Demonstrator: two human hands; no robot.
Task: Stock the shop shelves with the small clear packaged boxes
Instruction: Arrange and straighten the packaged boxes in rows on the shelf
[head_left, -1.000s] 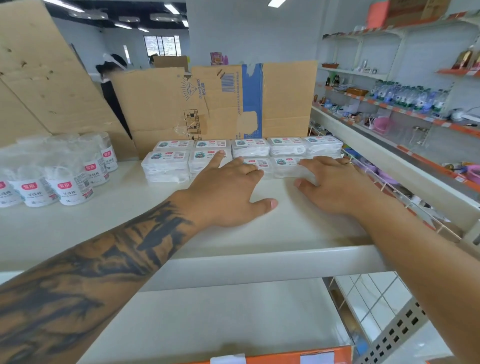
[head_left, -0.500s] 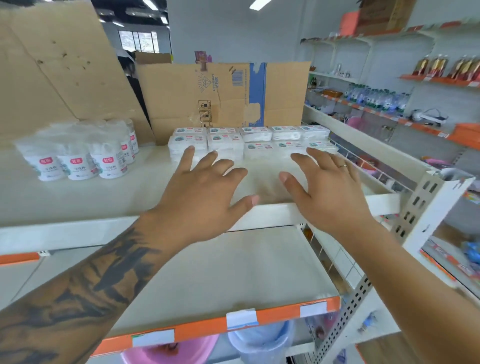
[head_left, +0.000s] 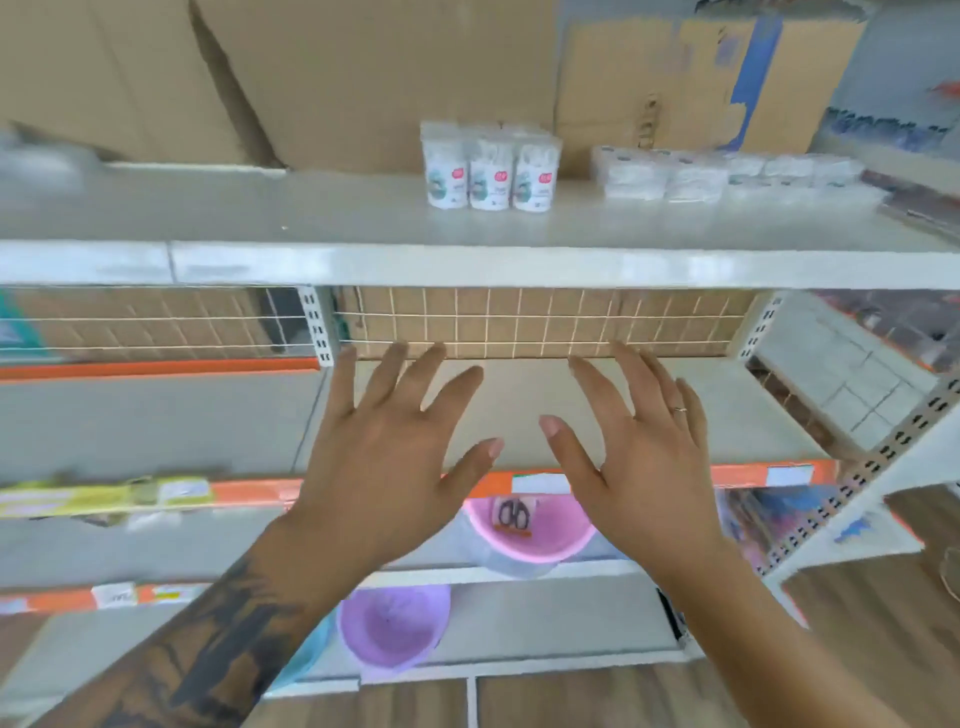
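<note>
Several small clear packaged boxes (head_left: 691, 174) lie in rows at the right of the top white shelf (head_left: 467, 260), against a cardboard sheet. My left hand (head_left: 384, 452) and my right hand (head_left: 639, 447) hover side by side in front of the shelf level below, fingers spread and straight, palms down, holding nothing. Both hands are well below and in front of the boxes. The picture is blurred.
Three round clear tubs (head_left: 491, 169) with red labels stand left of the boxes. Flattened cardboard (head_left: 363, 78) lines the back. The middle shelf (head_left: 727, 415) has an orange edge strip and wire grid. Pink (head_left: 530, 535) and purple (head_left: 392, 629) basins sit on lower shelves.
Both hands have drawn back from the boxes on the top shelf and dropped to the shelf level below. The view has tilted down and shifted left.
</note>
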